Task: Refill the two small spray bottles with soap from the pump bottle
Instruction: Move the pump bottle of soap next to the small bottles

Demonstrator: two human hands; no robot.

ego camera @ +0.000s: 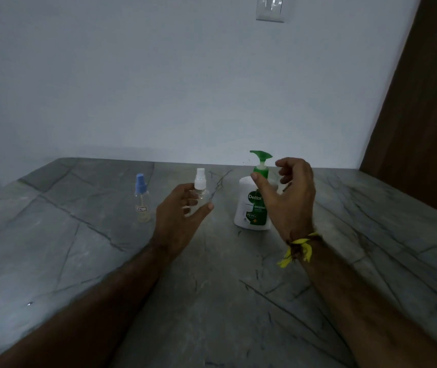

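Pump bottle [251,205]: squat white plastic, green label, green pump head, upright on the bench toward the back.
White-capped spray bottle [200,187]: slim, clear, just left of it.
Blue-capped spray bottle [141,199]: clear, small label, further left.
Left hand [178,216]: fingers loosely spread around the white-capped bottle; contact unclear.
Right hand [289,197]: fingers relaxed, grasping nothing, partly hiding the pump bottle; yellow thread [295,249] at wrist.
Bench [212,301]: grey veined stone.
Room: pale wall, switch plate [270,7], brown door [421,102].
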